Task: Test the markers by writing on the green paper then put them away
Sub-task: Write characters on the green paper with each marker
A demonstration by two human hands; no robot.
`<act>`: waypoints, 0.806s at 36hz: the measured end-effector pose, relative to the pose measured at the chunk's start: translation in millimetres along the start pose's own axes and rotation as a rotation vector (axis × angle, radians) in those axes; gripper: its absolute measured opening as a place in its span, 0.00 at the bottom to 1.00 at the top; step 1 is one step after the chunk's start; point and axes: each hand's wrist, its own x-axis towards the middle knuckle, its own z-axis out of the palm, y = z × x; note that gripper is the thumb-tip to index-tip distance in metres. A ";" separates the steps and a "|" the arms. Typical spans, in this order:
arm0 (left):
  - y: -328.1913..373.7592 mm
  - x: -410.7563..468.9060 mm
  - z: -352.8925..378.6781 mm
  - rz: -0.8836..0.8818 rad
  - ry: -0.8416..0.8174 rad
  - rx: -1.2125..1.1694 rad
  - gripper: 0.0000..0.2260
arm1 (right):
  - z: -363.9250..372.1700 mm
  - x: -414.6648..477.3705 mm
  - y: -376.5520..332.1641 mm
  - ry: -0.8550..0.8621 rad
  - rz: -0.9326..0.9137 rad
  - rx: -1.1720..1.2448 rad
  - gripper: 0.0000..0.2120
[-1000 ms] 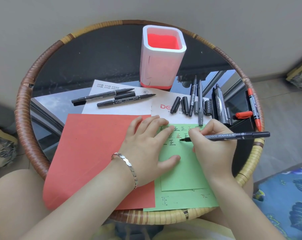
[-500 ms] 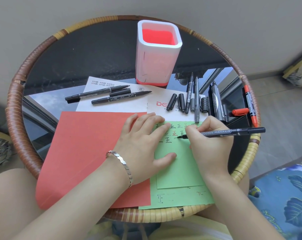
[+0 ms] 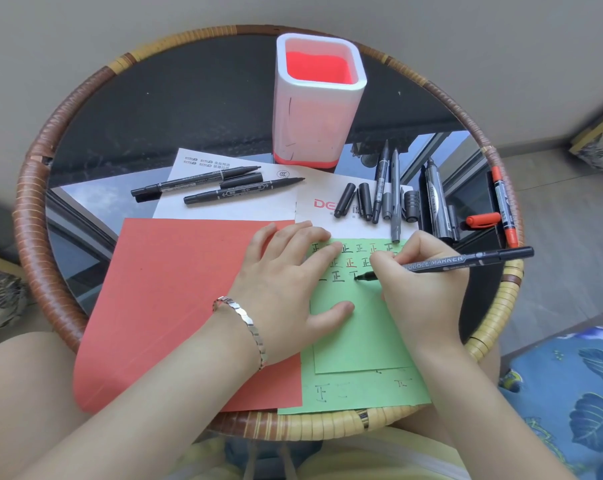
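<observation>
My right hand (image 3: 421, 289) grips a black marker (image 3: 466, 262), its tip touching the green paper (image 3: 362, 334) in the third row of written characters. My left hand (image 3: 293, 289) lies flat, fingers spread, on the left part of the green sheet and the red paper's edge. Two uncapped black markers (image 3: 223, 187) and a loose cap rest on white paper at the back left. Several black and grey markers and caps (image 3: 390, 199) lie at the back right, with a red marker (image 3: 502, 206) and its red cap (image 3: 481, 220). The white holder with a red inside (image 3: 319, 102) stands at the back.
A red paper sheet (image 3: 175, 306) covers the left front of the round glass table with a woven rim (image 3: 33, 209). A second green sheet (image 3: 355, 393) lies under the first at the front edge. A blue patterned cushion (image 3: 577, 393) is at the right.
The marker tip has moved down to the third row and begun a new character. The camera view shifted slightly; my left hand stays pressed on the paper.
</observation>
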 end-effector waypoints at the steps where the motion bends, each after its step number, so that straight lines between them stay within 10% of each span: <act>1: -0.1 0.2 -0.1 0.001 0.000 0.000 0.28 | -0.1 0.2 0.2 0.009 0.003 0.002 0.15; 29: -1.2 0.2 1.1 0.009 0.010 -0.016 0.28 | -1.4 -1.9 -2.7 -0.011 0.012 0.040 0.13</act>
